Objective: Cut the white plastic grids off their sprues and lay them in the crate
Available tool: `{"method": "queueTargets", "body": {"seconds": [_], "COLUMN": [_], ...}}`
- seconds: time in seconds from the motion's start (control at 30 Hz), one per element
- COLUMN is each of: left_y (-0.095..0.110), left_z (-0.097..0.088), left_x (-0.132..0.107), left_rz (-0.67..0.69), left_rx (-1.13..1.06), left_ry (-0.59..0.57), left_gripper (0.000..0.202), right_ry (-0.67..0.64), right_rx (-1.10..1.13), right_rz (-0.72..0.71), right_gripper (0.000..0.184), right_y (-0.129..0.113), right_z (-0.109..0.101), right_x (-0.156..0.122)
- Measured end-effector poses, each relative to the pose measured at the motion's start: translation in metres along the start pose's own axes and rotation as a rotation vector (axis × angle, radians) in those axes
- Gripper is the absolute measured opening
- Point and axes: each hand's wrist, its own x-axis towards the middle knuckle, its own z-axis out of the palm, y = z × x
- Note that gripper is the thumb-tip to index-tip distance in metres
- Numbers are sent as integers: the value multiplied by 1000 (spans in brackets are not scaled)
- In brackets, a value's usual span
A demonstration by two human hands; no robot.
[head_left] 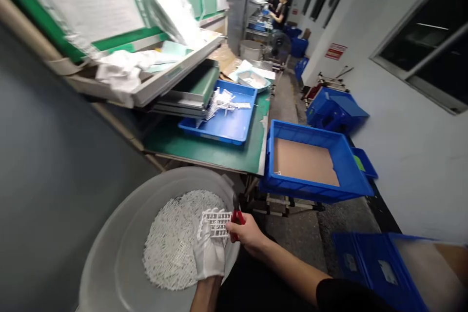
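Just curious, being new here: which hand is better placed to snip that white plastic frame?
Probably the right hand: it holds the red-handled cutters beside the white plastic frame, which the gloved left hand grips.

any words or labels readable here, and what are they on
Red sign on the white wall: white lettering, too blurred to read.
Two pale labels on the blue crate: nothing legible.
No other text can be read.
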Motion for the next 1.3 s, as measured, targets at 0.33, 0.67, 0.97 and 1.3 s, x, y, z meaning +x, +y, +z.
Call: {"method": "queueTargets", "body": {"seconds": [0.33, 0.67, 0.97, 1.3], "left_y": [5, 5, 5, 33], "left_z": [79, 111, 149, 178], "left_x": [31, 86, 99, 117], "left_rz": [-157, -177, -155, 11], "left_rx": [306, 337, 403, 675], "left_ry": [-236, 31, 32, -119], "left_gripper": [52, 61, 51, 46], "right_ry": [687, 216, 32, 39], "right_rx": [-353, -742, -1020, -1057], "right_rz": [30, 420, 455, 494], "right_gripper": [31, 31, 29, 30], "right_y": [-79, 8, 20, 4], "right_z": [-344, -381, -366, -372], "right_x": [131, 242, 236, 225]}}
